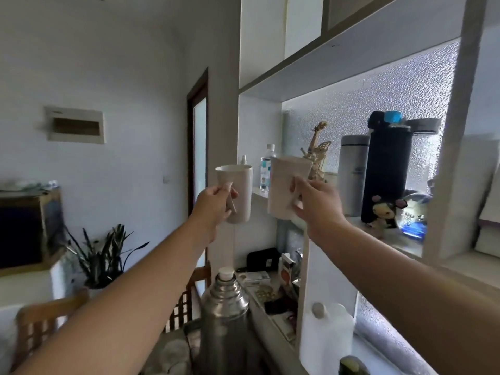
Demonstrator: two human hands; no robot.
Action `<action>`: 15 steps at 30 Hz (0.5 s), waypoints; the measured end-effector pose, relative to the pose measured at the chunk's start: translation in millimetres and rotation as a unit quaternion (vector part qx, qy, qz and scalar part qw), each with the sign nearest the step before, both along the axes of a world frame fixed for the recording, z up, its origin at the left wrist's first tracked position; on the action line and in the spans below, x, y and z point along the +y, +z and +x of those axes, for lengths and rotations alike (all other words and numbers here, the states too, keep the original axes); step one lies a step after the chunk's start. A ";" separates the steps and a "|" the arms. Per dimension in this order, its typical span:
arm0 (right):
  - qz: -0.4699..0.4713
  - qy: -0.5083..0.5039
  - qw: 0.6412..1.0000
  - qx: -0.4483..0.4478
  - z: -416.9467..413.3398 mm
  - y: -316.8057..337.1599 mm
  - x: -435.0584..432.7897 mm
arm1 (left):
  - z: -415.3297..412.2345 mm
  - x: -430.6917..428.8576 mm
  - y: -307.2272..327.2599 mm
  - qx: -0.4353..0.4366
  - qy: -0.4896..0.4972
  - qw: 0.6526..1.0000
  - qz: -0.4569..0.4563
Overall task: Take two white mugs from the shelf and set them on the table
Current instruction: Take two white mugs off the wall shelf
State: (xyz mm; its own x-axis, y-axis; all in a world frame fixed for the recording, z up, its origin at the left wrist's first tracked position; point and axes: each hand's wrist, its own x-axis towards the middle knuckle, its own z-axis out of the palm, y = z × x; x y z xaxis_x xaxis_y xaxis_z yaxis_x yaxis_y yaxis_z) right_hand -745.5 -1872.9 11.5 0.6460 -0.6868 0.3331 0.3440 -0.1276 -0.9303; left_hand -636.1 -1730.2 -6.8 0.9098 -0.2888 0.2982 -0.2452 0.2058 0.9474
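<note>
Both my arms reach up toward the white shelf [384,235]. My left hand [213,203] grips the handle of a white mug [240,185], held upright in the air just left of the shelf's edge. My right hand [315,203] grips the handle of a second white mug [284,185], tilted slightly and held in front of the shelf board. Neither mug rests on the shelf. The table [173,353] shows only as a patterned patch at the bottom, below my left forearm.
On the shelf stand a water bottle [266,169], a straw figurine [316,155], a grey flask [353,174], a black flask [385,169] and a small doll [385,212]. A steel thermos [224,315] stands below. Wooden chairs [40,318], a plant [101,257] are left.
</note>
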 end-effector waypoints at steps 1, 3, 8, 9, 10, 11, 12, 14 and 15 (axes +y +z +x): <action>0.009 0.017 1.000 0.008 7.4 -7.8 7.3 | -0.6 11.1 -6.2 -0.006 0.014 1.000 0.006; 0.024 0.050 0.998 0.024 21.9 -25.9 24.2 | -2.2 34.9 -20.3 -0.018 0.044 0.999 0.022; 0.024 0.112 0.991 0.068 51.3 -77.2 68.7 | -4.0 96.5 -60.6 -0.010 0.141 0.988 0.061; 0.021 0.120 0.990 0.070 55.8 -87.9 76.0 | -6.2 105.9 -68.3 -0.007 0.153 0.986 0.069; 0.015 0.131 0.989 0.073 59.7 -99.1 85.6 | -9.3 117.0 -77.4 -0.001 0.167 0.983 0.075; 0.010 0.142 0.987 0.078 63.7 -110.2 94.9 | -11.5 127.5 -87.4 0.001 0.179 0.981 0.080; 0.007 0.153 0.985 0.078 66.9 -120.7 103.4 | -14.2 136.9 -97.2 0.006 0.190 0.978 0.088; 0.004 0.181 0.980 0.085 72.9 -142.6 125.1 | -17.7 160.5 -119.1 0.022 0.225 0.969 0.099; 0.000 0.193 0.977 0.090 74.3 -153.3 135.2 | -18.9 171.8 -130.4 0.031 0.241 0.965 0.101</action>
